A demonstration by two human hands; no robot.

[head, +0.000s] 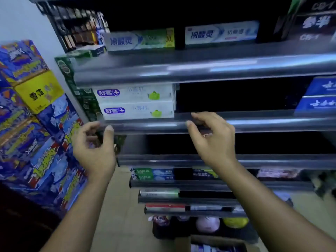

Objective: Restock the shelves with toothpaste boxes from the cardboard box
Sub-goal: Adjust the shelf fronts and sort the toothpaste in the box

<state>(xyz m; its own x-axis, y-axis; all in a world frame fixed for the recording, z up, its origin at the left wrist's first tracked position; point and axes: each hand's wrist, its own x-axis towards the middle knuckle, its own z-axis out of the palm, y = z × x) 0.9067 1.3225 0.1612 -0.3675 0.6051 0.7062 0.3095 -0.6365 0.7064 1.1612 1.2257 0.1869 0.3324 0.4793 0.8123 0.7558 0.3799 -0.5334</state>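
We see the left hand (94,144) raised before the shelf rail (272,122), its fingers loosely curled in front of a dark green panel (85,100); whether they pinch it we cannot tell. The right hand (212,137) hovers at the same rail, fingers relaxed and gripping nothing. Two white toothpaste boxes (136,95) lie stacked on the shelf, just above and between the hands. The cardboard box (214,240) sits on the floor below, small packs inside.
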